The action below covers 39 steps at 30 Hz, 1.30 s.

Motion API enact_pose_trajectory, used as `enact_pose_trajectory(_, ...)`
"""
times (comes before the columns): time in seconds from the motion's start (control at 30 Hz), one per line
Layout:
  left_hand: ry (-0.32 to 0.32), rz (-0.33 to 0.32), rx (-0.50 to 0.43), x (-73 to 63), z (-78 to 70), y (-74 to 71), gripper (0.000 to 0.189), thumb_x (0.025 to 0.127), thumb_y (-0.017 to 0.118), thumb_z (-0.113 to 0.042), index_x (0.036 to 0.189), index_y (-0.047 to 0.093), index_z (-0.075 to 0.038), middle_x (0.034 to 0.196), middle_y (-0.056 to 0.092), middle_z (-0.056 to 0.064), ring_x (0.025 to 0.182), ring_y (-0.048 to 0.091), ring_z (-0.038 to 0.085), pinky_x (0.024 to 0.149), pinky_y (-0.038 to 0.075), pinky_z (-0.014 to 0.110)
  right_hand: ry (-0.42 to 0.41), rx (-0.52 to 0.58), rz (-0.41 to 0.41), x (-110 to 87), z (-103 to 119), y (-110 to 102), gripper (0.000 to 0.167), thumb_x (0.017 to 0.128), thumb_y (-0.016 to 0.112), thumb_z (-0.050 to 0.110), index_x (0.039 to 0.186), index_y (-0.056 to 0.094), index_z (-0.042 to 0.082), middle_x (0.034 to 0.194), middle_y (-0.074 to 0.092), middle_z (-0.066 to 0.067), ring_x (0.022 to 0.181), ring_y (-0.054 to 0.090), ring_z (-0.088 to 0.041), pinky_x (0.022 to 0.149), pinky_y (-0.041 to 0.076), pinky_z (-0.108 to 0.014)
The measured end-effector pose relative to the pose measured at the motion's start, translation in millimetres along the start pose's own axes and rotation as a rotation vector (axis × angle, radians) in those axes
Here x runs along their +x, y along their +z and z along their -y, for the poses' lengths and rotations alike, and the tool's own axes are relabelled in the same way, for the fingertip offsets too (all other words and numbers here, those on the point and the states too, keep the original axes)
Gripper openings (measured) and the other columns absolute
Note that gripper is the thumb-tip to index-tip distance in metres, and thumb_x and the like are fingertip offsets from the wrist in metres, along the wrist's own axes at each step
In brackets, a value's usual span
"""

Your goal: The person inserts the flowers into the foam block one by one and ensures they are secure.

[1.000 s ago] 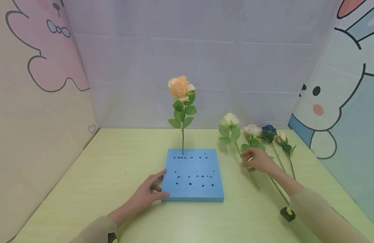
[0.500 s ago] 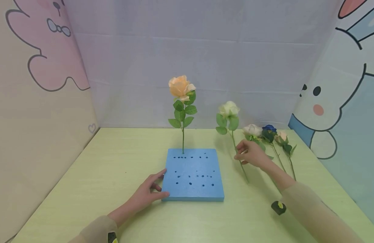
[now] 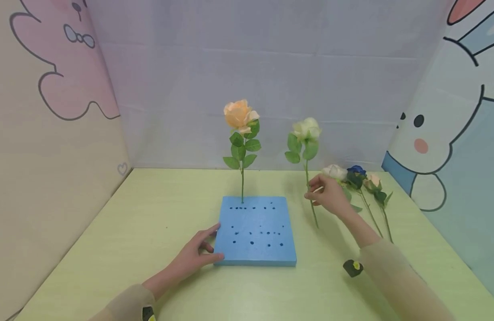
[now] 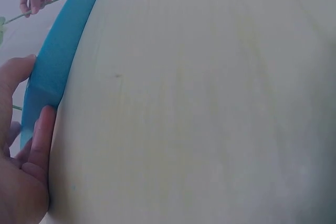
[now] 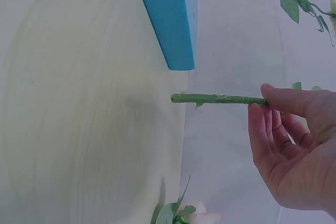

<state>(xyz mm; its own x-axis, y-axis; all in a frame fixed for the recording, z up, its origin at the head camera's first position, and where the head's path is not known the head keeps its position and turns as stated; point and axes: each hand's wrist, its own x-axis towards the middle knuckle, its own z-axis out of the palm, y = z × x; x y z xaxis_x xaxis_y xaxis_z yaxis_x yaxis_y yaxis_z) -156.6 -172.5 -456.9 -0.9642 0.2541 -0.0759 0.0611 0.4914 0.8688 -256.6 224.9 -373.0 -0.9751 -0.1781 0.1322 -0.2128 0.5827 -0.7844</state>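
A blue foam board [image 3: 251, 223] with rows of small holes lies on the table. My left hand [image 3: 187, 256] rests at its left side, thumb at the near corner and extended index finger along the edge; the left wrist view shows fingertips [image 4: 46, 116] against the board's side. My right hand [image 3: 329, 194] pinches the green stem of a white rose [image 3: 307, 129] between thumb and fingers. That rose stands nearly upright, right of the board, and the stem's cut end [image 5: 181, 98] sticks out past the fingers. A peach rose [image 3: 240, 116] stands upright in the board's back row.
On the table's right lie a white rose [image 3: 334, 172], a blue rose [image 3: 356, 171] and a small pale peach rose [image 3: 373, 180], stems toward me. A pale cloth wall [image 3: 267, 89] closes off the back, with cartoon-printed panels at both sides.
The right hand has lifted the white rose off the table and carried it up and leftward, its stem turning more upright. My left hand stays at the board.
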Motion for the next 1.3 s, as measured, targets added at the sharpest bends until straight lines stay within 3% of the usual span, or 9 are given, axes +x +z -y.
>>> enact_pose_trajectory(0.2, 0.048, 0.027, -0.018, -2.2, 0.9, -1.7, 0.082, 0.084, 0.079, -0.030, 0.153, 0.037, -0.026, 0.145, 0.046, 0.010, 0.097, 0.055, 0.015, 0.073, 0.050, 0.018, -0.017, 0.019, -0.046, 4.2, 5.8, 4.5, 0.030, 0.090, 0.070, 0.008, 0.114, 0.056, -0.005, 0.103, 0.062, -0.021, 0.083, 0.068, -0.022, 0.070, 0.062, -0.037)
enact_pose_trajectory(0.43, 0.050, 0.028, -0.018, -2.7, 1.2, -1.6, 0.082, 0.084, 0.079, -0.029, 0.153, 0.036, -0.026, 0.146, 0.045, 0.011, 0.098, 0.055, 0.015, 0.074, 0.051, 0.019, -0.028, 0.063, -0.092, 10.6, 16.1, 11.0, 0.030, 0.090, 0.071, 0.009, 0.112, 0.056, -0.004, 0.105, 0.063, -0.022, 0.082, 0.067, -0.018, 0.070, 0.061, -0.033)
enact_pose_trajectory(0.67, 0.041, 0.015, -0.028, -4.3, -2.0, -2.5, 0.082, 0.082, 0.080, -0.029, 0.152, 0.038, -0.027, 0.151, 0.043, 0.008, 0.095, 0.056, 0.014, 0.072, 0.049, 0.019, -0.056, 0.116, -0.127, 19.2, 23.3, 18.5, 0.026, 0.090, 0.071, 0.007, 0.108, 0.056, -0.003, 0.104, 0.062, -0.022, 0.084, 0.069, -0.025, 0.071, 0.062, -0.040)
enact_pose_trajectory(0.9, 0.008, -0.009, -0.013, -3.2, -2.4, -2.1, 0.082, 0.080, 0.082, -0.030, 0.151, 0.041, -0.030, 0.151, 0.045, 0.005, 0.088, 0.057, 0.009, 0.070, 0.047, 0.020, -0.065, 0.152, -0.168, 26.8, 31.2, 30.0, 0.024, 0.089, 0.072, 0.010, 0.104, 0.058, -0.001, 0.102, 0.064, -0.020, 0.081, 0.068, -0.024, 0.067, 0.062, -0.035)
enact_pose_trajectory(1.07, 0.029, 0.013, 0.012, 0.2, 1.2, -4.2, 0.083, 0.080, 0.082, -0.032, 0.151, 0.040, -0.029, 0.150, 0.045, 0.008, 0.082, 0.060, 0.007, 0.068, 0.049, 0.020, -0.096, 0.137, -0.206, 31.7, 34.6, 38.0, 0.022, 0.090, 0.073, 0.014, 0.099, 0.058, 0.001, 0.099, 0.067, -0.018, 0.081, 0.070, -0.028, 0.067, 0.062, -0.033)
enact_pose_trajectory(1.3, 0.029, 0.055, -0.082, -1.8, -1.5, -5.7, 0.085, 0.081, 0.081, -0.026, 0.153, 0.037, -0.023, 0.152, 0.041, 0.015, 0.070, 0.064, 0.015, 0.061, 0.056, 0.027, -0.139, 0.187, -0.235, 36.4, 40.7, 44.8, 0.019, 0.090, 0.073, 0.014, 0.095, 0.060, 0.000, 0.097, 0.070, -0.020, 0.084, 0.072, -0.039, 0.067, 0.061, -0.033)
